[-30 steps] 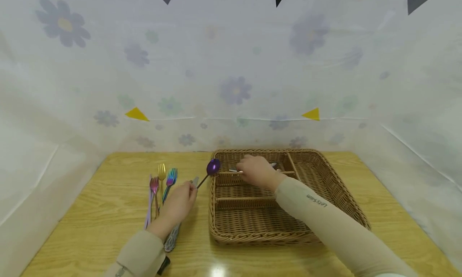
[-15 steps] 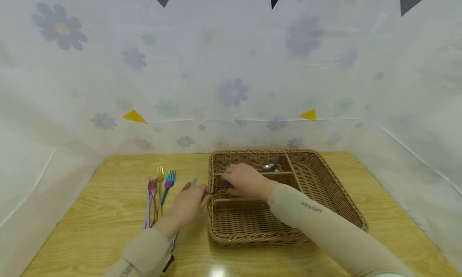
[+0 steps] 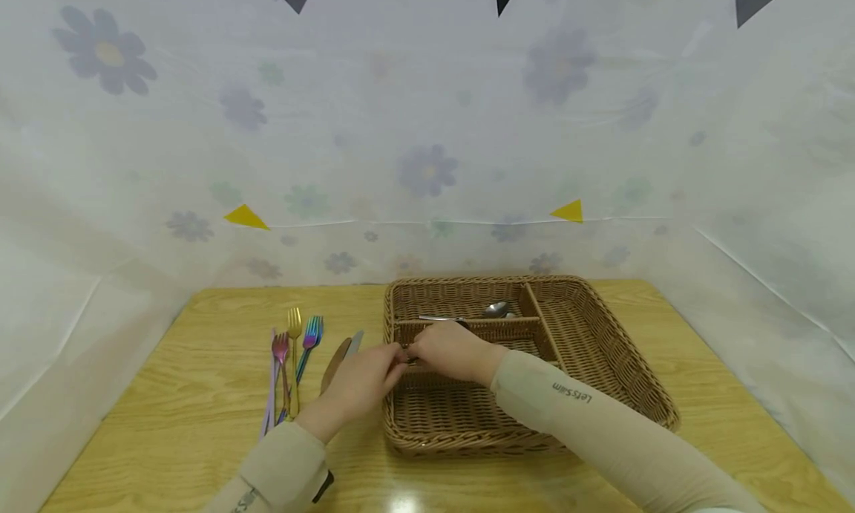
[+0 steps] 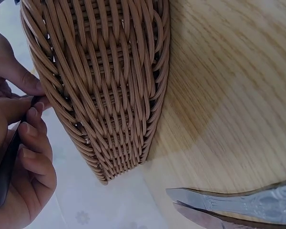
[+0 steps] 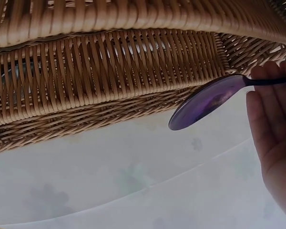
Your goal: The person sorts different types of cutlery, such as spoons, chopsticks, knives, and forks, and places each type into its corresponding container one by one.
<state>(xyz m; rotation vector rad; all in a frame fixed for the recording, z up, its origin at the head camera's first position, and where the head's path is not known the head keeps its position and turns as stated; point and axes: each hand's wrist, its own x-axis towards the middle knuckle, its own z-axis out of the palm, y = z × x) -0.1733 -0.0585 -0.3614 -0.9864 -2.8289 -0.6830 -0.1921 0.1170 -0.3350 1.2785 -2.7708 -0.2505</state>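
Note:
Over the left side of a wicker basket [image 3: 474,445], both hands are on one spoon [image 5: 209,102] with a purple bowl and a dark handle. My left hand [image 3: 357,387] has its fingers curled round the handle, plain in the left wrist view. My right hand [image 3: 450,350] pinches the spoon near its neck; in the right wrist view the bowl sticks out past the fingertips. Most of the spoon is hidden in the head view. The basket's back compartment holds a silver spoon [image 3: 496,309] and a silver handle [image 3: 434,318].
Left of the basket lie a gold fork [image 3: 295,324], a pink fork [image 3: 280,350], rainbow forks [image 3: 312,335] and a purple handle [image 3: 269,402]. A silver knife [image 3: 354,344] and a copper-coloured piece [image 3: 334,364] lie under my left forearm's side. A wicker divider [image 3: 544,335] splits the basket.
My right hand has come from the back compartment forward and left onto the purple spoon. My left hand has carried the spoon right to the basket's edge. The silver spoon is now uncovered.

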